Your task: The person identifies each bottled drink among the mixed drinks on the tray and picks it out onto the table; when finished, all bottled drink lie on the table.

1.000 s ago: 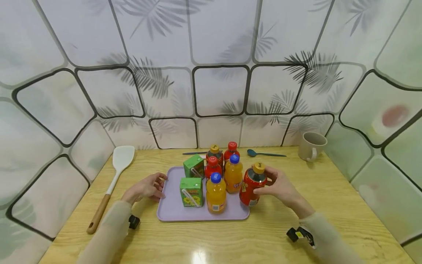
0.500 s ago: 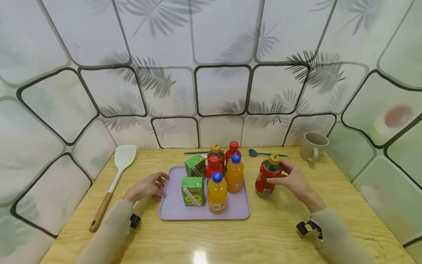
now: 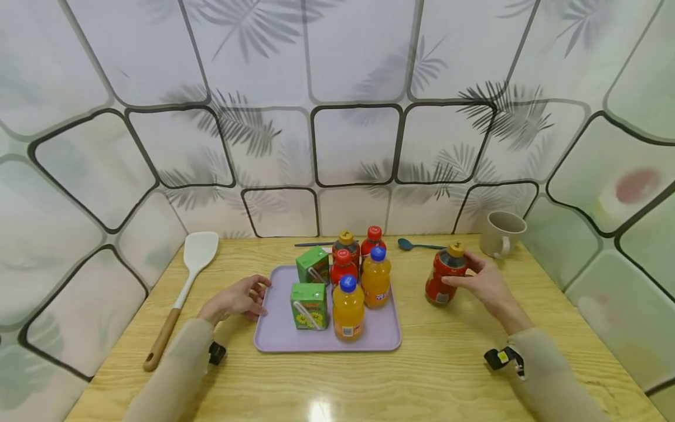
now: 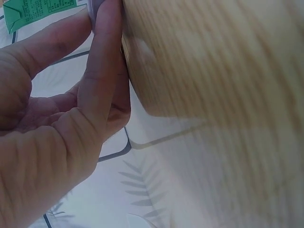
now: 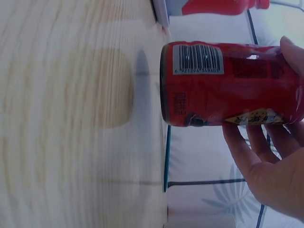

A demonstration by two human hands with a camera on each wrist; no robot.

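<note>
My right hand grips a red bottle with a yellow cap, thumb on the near side, fingers behind. The bottle is upright, close over the table right of the tray; its barcode shows in the right wrist view. My left hand pinches the left rim of a lilac tray between thumb and fingers. On the tray stand two green drink cartons, two orange juice bottles with blue caps, red-capped bottles and another yellow-capped bottle, partly hidden behind them.
A white spatula with a wooden handle lies at the left. Behind the tray are a dark thin utensil and a teal spoon. A beige mug stands at the back right. Patterned cloth walls border the table.
My right hand has carried the red bottle from the tray's right edge away to the right and slightly back. The left hand has stayed at the tray's rim.
</note>
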